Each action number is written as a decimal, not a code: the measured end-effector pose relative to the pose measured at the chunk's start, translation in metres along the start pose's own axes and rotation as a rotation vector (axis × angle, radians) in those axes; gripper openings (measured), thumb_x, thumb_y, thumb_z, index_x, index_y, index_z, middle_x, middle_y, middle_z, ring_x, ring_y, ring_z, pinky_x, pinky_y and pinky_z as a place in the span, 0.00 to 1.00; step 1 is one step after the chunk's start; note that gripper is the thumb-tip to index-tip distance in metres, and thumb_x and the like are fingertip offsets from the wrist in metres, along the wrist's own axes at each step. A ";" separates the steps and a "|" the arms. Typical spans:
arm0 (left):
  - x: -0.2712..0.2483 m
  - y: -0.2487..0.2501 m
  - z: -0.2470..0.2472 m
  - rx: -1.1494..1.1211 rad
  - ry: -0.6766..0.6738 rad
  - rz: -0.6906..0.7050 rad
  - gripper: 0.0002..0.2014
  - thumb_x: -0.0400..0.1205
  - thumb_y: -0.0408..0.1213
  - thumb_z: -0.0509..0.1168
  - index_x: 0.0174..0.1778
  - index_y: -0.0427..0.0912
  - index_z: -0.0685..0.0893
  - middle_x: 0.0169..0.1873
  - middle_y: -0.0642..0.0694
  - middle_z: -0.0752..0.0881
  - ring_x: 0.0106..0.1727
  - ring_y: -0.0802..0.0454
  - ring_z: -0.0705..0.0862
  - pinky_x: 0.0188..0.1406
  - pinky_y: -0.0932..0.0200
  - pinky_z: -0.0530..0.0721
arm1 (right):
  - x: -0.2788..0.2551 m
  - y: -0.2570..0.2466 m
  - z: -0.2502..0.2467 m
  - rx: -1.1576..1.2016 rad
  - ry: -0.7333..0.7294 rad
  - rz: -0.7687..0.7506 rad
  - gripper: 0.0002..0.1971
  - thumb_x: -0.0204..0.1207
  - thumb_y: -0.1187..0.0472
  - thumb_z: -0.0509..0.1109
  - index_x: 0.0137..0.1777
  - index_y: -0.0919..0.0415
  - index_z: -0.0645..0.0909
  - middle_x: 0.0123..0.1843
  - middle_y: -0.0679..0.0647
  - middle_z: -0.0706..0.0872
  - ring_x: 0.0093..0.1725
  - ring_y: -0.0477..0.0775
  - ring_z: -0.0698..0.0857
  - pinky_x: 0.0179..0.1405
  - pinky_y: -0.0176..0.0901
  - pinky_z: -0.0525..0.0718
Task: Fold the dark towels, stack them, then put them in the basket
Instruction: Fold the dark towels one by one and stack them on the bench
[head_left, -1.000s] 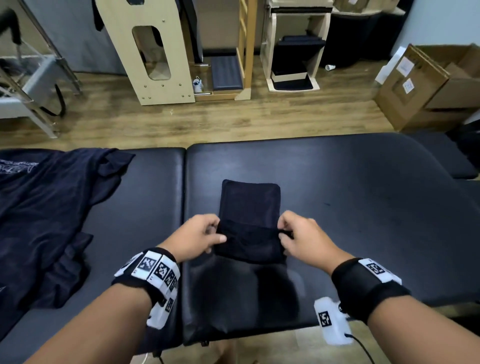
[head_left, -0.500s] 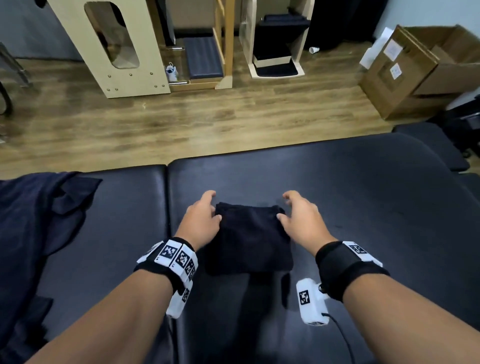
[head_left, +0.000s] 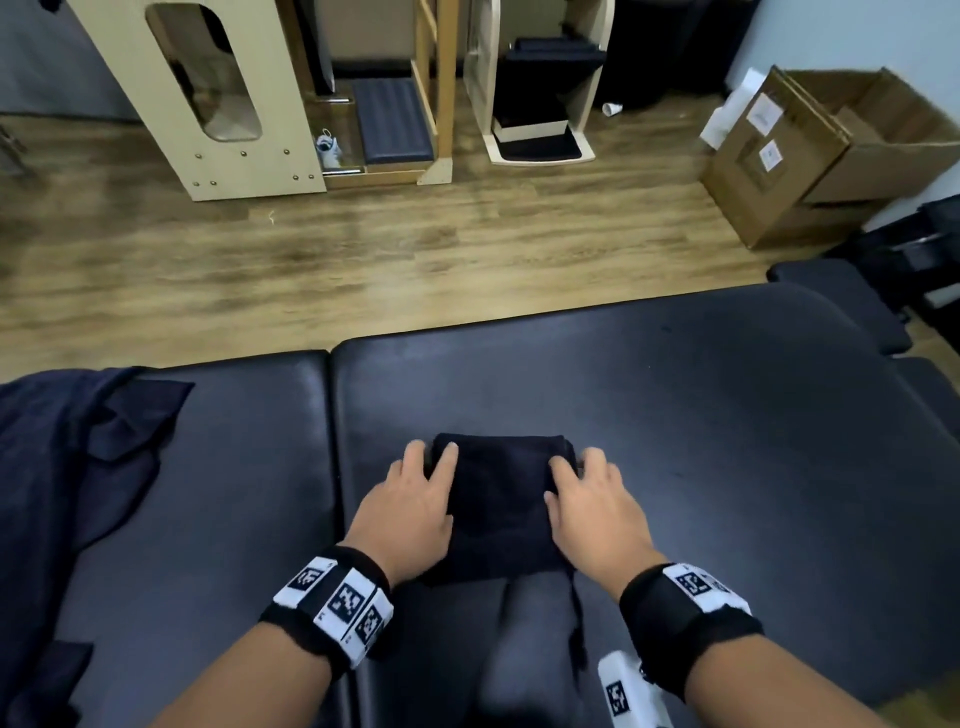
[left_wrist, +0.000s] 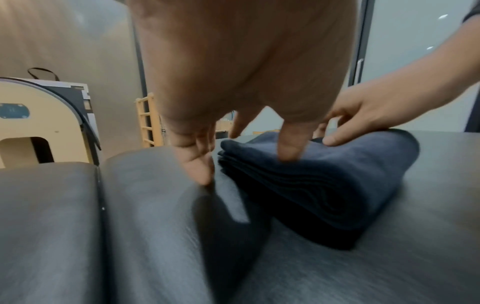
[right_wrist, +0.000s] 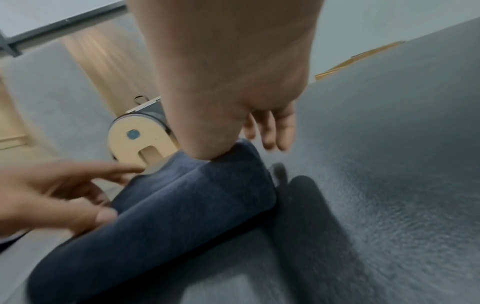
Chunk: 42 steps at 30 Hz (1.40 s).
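My left hand (head_left: 410, 512) and right hand (head_left: 592, 506) lie flat, fingers relaxed, gripping nothing, pressing the folded towel's (head_left: 498, 499) sides on the near counter (head_left: 727, 441). One towel is folded; dark cloth (head_left: 62, 467) waits far left. No basket visible.

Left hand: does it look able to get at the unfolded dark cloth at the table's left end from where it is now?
Probably yes. The left hand only rests with straight fingers on the folded towel, gripping nothing, and the padded table between it and the dark cloth looks bare. It would likely need a sideways stretch.
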<state>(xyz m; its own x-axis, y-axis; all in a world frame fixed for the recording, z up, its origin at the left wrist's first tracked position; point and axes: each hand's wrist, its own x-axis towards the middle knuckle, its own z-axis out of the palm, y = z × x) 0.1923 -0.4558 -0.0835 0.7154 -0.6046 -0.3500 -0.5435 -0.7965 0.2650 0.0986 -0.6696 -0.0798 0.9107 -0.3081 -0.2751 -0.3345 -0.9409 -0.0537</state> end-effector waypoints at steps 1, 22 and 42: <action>-0.005 0.004 0.000 -0.025 -0.005 0.005 0.37 0.83 0.46 0.61 0.87 0.50 0.51 0.72 0.40 0.63 0.64 0.37 0.78 0.59 0.44 0.85 | -0.006 -0.003 -0.002 -0.015 0.012 -0.055 0.21 0.79 0.46 0.66 0.70 0.52 0.76 0.59 0.56 0.75 0.51 0.62 0.80 0.36 0.51 0.84; 0.093 0.121 -0.011 -0.481 -0.049 -0.089 0.37 0.81 0.37 0.70 0.84 0.42 0.61 0.79 0.45 0.59 0.79 0.44 0.70 0.77 0.58 0.69 | 0.059 0.100 -0.042 0.102 -0.338 0.110 0.49 0.75 0.38 0.66 0.89 0.48 0.42 0.91 0.51 0.35 0.78 0.65 0.75 0.64 0.57 0.82; 0.192 0.154 -0.033 -0.346 -0.040 -0.152 0.24 0.80 0.42 0.67 0.73 0.46 0.74 0.69 0.44 0.79 0.71 0.43 0.77 0.70 0.50 0.77 | 0.159 0.179 -0.072 0.185 -0.305 0.083 0.47 0.77 0.41 0.68 0.88 0.51 0.46 0.90 0.52 0.36 0.73 0.69 0.78 0.61 0.56 0.83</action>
<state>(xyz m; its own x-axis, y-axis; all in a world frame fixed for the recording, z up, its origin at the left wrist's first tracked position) 0.2602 -0.6939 -0.0803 0.7553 -0.4846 -0.4413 -0.2472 -0.8342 0.4930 0.2011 -0.8968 -0.0639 0.7738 -0.2997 -0.5581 -0.4678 -0.8644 -0.1845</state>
